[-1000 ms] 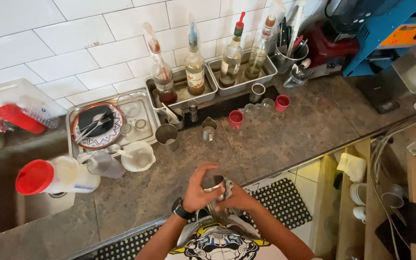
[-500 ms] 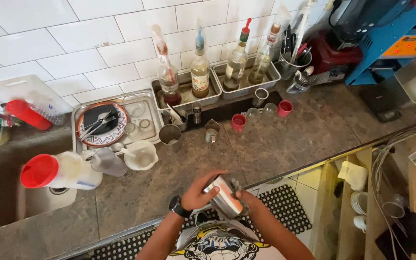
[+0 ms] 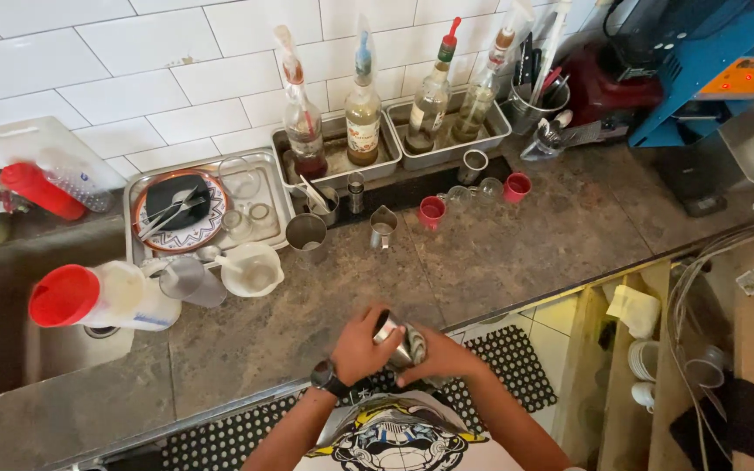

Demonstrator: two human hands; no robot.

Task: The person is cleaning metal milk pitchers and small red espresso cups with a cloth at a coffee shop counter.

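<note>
Hands, left (image 3: 358,349) and right (image 3: 436,356), both clamping a shiny steel shaker tin (image 3: 392,336) near the stone counter's (image 3: 517,253) front edge.

Bottles (image 3: 364,109) in trays behind, plate (image 3: 176,209) on tray left, jug (image 3: 102,296) perhaps overhanging sink (image 3: 10,349), shaker (image 3: 399,340) between both hands.

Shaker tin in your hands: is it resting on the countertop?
No, both the left hand and right hand hold the metal shaker tin up, off the stone countertop.
</note>
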